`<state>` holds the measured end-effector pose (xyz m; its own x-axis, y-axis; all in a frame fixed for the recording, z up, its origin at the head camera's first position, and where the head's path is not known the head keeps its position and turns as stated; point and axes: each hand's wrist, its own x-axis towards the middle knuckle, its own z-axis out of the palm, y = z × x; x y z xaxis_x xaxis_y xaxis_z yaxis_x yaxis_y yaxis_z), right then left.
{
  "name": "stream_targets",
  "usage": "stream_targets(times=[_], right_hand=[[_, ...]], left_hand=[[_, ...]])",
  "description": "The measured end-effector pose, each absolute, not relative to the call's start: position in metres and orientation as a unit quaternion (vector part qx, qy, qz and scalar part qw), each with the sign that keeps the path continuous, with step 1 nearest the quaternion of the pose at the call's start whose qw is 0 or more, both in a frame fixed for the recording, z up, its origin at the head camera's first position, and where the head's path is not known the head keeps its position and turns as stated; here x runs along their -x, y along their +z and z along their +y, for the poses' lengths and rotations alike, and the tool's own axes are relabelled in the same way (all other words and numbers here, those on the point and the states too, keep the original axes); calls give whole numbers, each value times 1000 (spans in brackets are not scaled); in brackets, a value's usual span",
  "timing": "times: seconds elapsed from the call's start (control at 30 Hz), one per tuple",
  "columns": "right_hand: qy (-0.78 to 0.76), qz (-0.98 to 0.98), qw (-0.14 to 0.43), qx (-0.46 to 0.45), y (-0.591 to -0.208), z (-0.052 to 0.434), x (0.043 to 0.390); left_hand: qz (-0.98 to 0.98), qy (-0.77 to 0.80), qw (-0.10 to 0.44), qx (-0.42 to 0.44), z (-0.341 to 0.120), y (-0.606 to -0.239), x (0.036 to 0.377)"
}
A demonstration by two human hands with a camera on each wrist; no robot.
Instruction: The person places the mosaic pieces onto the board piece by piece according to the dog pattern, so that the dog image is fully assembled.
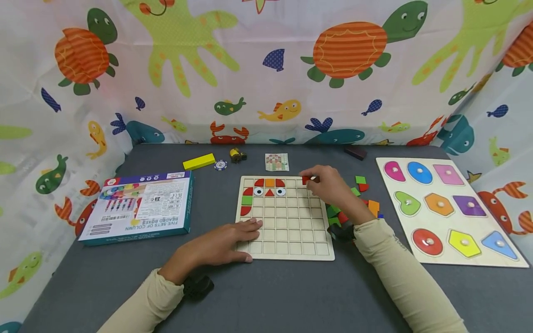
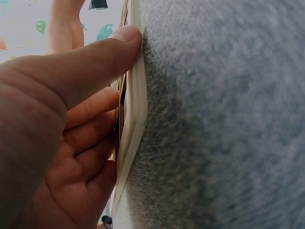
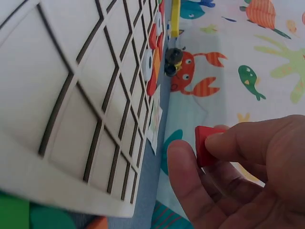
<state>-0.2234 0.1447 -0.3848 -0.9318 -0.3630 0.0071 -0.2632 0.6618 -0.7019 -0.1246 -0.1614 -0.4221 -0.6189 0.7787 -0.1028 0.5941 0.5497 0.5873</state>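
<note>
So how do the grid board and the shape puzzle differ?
The grid board is mostly bare square cells; the shape puzzle has nine knobbed coloured shapes. The left hand rests on the grid board; no hand touches the shape puzzle. The shape puzzle looks larger than the grid board. Both are pale and lie flat.

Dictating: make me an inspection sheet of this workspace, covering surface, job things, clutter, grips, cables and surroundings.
Surface: dark grey tabletop.
Job's things: gridded board, set pieces toward its far left; loose pieces to its right; small printed card beyond it, details too small to read.
Clutter: carton, yellow block, chip, small toy, dark block, shape puzzle.
Grips: left grip rests on the board's near-left edge; right grip pinches a red piece near the far-right corner.
Cables: nothing seen.
Surroundings: sea-animal curtain behind and at both sides.
</note>
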Motion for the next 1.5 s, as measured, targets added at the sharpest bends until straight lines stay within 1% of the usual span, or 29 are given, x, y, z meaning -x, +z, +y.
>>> stream_targets(times=[0.23,0.5,0.73,0.97,1.33,1.5], right_hand=[[-373,901,68,209,-385,130,225],[-380,887,90,247,-388,105,225],[-363,875,94,305,-399,82,228],[-347,863,111,350,-403,63,228],[-284,882,103,361,-407,48,230],[-245,883,86,390,-408,44,230]], left_hand=[[860,264,185,-396,-161,-421,124],[859,260,186,-400,-161,-422,125],[858,257,185,-404,-160,-421,125],[860,256,186,-401,-161,-422,126],[857,259,187,-406,-162,-421,126],[857,259,189,-403,-162,-421,126]])
